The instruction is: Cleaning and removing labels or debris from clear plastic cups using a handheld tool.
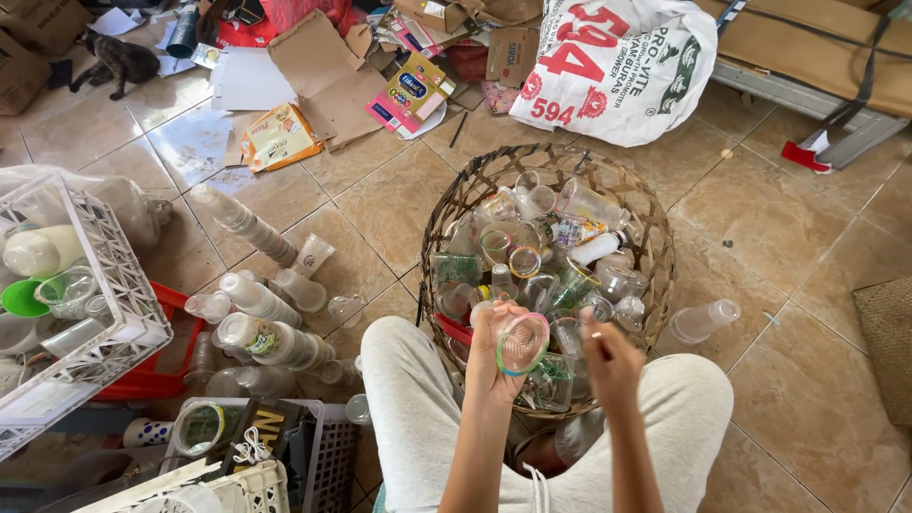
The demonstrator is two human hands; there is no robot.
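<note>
The left hand (489,347) grasps a clear plastic cup (522,343) with a green rim, held over the near edge of the woven basket (655,237), its mouth tilted toward the camera. The right hand (608,361) hovers just right of the cup, fingers loosely curled and holding nothing I can make out. The basket, full of clear cups, sits on a tiled floor (779,228). Left of the basket lie stacked cups (256,304) and a white crate (104,285); behind it, a sack (617,66).

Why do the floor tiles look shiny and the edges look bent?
In the head view, daylight glares off the glossy floor tiles; the wide lens bows the edges; the right hand looks slightly blurred, while the left hand with its clear cup looks sharp.
</note>
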